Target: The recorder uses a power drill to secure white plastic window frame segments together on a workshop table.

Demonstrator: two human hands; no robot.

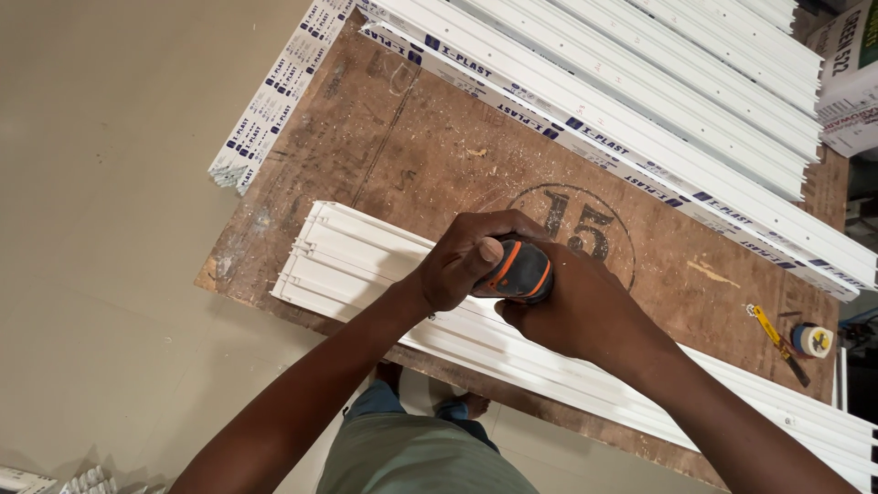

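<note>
— What are you gripping?
— You hold a dark grey power tool with orange trim (519, 272), its rounded rear end facing up, pressed down on the stack.
— And beneath it?
— Long white ribbed plastic channel strips (352, 261) lie flat, side by side, running diagonally along the near edge of the worn brown board.

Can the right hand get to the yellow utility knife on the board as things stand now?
Probably not at once. The right hand is wrapped around the orange and black power tool together with the left hand. The yellow utility knife lies apart on the bare wooden board, with nothing between.
</note>
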